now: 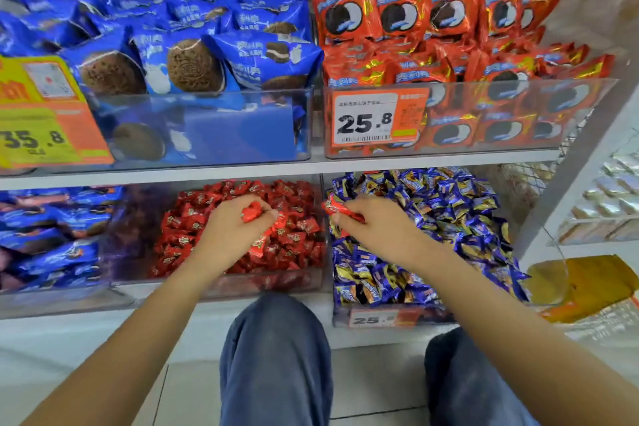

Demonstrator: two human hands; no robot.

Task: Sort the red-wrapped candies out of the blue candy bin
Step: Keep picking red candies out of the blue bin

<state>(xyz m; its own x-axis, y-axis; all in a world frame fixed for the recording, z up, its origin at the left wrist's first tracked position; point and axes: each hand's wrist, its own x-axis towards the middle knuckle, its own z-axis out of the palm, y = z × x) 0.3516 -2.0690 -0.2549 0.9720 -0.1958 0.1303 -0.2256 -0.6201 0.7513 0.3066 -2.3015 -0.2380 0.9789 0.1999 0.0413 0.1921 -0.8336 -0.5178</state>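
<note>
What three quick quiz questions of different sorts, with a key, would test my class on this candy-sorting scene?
1. True or false: the left hand holds a blue candy.
2. Which bin is the right hand over: A red candy bin, B blue candy bin?
3. Fill in: the orange price tag on the upper shelf reads ____.

Key: 1 false, its red candy; 2 B; 3 25.8.

The bins (pixel 207 121) are clear, glossy plastic. Red candies (pixel 290 228) and blue candies (pixel 449 204) wear shiny, crinkled foil-like wrappers, as do the cookie packs (pixel 401 17) far above. The price tag (pixel 378 117) looks like matt paper. The trousers (pixel 276 356) are blue denim-like cloth.
</note>
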